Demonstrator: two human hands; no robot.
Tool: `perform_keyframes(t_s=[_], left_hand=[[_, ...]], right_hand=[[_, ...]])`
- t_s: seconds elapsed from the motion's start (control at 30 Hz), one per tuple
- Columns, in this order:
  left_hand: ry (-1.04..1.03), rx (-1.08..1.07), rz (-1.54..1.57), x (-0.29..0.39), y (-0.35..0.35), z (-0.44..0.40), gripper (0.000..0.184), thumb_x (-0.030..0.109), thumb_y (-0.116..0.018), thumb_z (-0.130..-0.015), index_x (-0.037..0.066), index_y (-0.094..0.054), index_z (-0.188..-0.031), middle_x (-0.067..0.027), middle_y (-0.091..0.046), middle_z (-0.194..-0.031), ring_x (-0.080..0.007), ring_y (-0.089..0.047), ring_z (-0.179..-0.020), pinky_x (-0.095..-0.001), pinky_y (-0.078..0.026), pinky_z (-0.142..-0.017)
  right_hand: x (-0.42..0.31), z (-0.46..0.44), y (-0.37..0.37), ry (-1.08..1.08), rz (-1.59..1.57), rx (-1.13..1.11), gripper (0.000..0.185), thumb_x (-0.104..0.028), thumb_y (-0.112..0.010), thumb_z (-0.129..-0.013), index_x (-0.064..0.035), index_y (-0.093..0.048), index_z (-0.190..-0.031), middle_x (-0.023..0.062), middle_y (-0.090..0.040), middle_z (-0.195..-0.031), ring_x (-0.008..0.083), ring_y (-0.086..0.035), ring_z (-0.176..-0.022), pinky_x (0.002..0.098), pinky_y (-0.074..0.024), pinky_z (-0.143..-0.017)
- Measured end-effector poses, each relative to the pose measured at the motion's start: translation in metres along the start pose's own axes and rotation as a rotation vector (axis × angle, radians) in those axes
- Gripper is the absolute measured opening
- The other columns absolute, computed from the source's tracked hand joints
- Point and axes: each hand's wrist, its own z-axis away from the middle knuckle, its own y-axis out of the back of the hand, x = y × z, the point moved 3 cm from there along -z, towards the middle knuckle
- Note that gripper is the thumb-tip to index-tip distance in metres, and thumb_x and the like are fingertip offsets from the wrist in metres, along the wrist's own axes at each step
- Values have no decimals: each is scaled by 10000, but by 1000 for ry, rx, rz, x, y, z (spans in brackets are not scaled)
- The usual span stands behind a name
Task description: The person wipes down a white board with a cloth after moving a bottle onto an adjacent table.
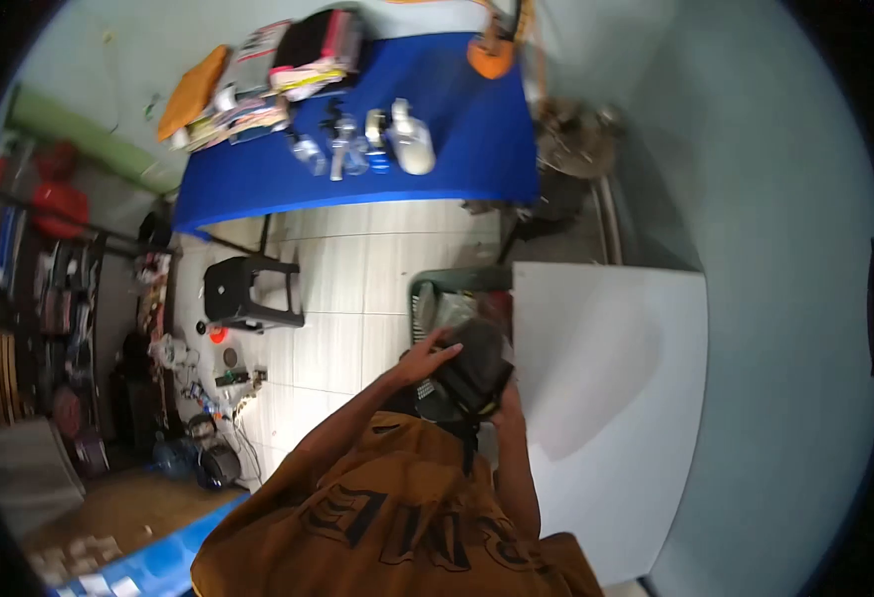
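A black object that looks like a small bag (477, 356) is between my two hands, in front of my body, with a dark strap-like piece hanging below it. My left hand (427, 358) grips its left side, fingers over the edge. My right hand (508, 406) holds its lower right side, with most of the fingers hidden behind it. Just beyond and beneath stands a dark green basket (437, 277) with clear plastic packaging (450, 310) and other items inside, partly covered by the bag.
To the right is a white tabletop (606, 348) against the wall. A blue-covered table (457, 90) at the back bears spray bottles (412, 144) and folded clothes (318, 55). A black stool (248, 289) stands on the tiled floor. Crowded shelves (59, 289) line the left.
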Motion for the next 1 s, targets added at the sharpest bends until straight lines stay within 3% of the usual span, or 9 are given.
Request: perform_keyframes(t_s=[0.07, 0.13, 0.2, 0.27, 0.33, 0.43, 0.63, 0.8, 1.0], left_hand=[[-76, 93, 154, -26, 24, 4, 637, 435, -566, -904, 36, -368, -1361, -159, -563, -1167, -226, -538, -1076, -343, -428, -920], [11, 246, 114, -60, 56, 8, 622, 450, -576, -889, 36, -416, -1325, -170, -583, -1139, -242, -560, -1052, -346, -447, -899], [171, 327, -8, -82, 77, 34, 545, 393, -539, -925, 21, -432, -1309, -167, -584, -1150, -265, -571, -1036, -363, -450, -907], [325, 463, -146, -129, 100, 59, 570, 475, -606, -853, 60, -527, -1236, -206, -586, -1152, -265, -586, -1033, -367, -469, -879], [516, 498, -289, -204, 119, 90, 611, 543, -649, -783, 92, -574, -1189, -200, -583, -1170, -270, -579, -1048, -361, -473, -872], [684, 524, -463, -262, 115, 165, 652, 604, -632, -729, 86, -622, -1124, -182, -616, -1132, -305, -587, -1040, -371, -467, -897], [811, 380, -390, -252, 90, 226, 576, 563, -606, -722, 53, -695, -974, -190, -646, -1082, -311, -615, -1001, -391, -490, -871], [465, 543, -401, -227, 83, 177, 548, 525, -597, -750, 37, -647, -997, -162, -679, -880, -302, -643, -901, -382, -489, -849], [383, 394, -311, -144, 64, 104, 496, 443, -589, -824, 46, -590, -1122, -161, -644, -1058, -277, -637, -930, -366, -494, -854]], right_hand=[[-15, -2, 13, 239, -3, -44, 490, -343, -431, -977, -50, -381, -1367, 114, -485, -1310, 257, -488, -1166, 418, -435, -972], [-43, -35, 84, 768, 788, 148, 461, -246, -398, -989, 6, -354, -1373, 176, -448, -1346, 304, -426, -1239, 402, -348, -1042], [-63, 44, 20, 1019, 1208, 435, 418, -189, -436, -972, 24, -418, -1331, 248, -405, -1372, 385, -366, -1272, 431, -312, -1041], [-42, 57, 53, 1026, 1713, 493, 397, -203, -441, -970, -29, -450, -1327, 231, -345, -1421, 416, -342, -1287, 452, -294, -1049], [5, 70, 100, 937, 2171, 588, 485, -390, -442, -956, -167, -424, -1386, 190, -255, -1485, 368, -271, -1354, 567, -218, -1060], [28, 74, 126, 898, 2200, 622, 584, -444, -484, -923, -223, -325, -1440, 157, -174, -1523, 344, -204, -1387, 588, -165, -1078], [-19, 19, 66, 984, 2148, 594, 641, -413, -538, -895, -234, -281, -1454, 155, -129, -1533, 336, -170, -1400, 618, -178, -1059], [-53, -32, 27, 1055, 2113, 476, 575, -326, -511, -927, -212, -293, -1446, 153, -138, -1530, 338, -178, -1396, 612, -201, -1055], [-26, -5, 61, 1065, 2012, 309, 496, -206, -486, -926, -157, -377, -1407, 142, -227, -1508, 338, -235, -1376, 559, -229, -1067]])
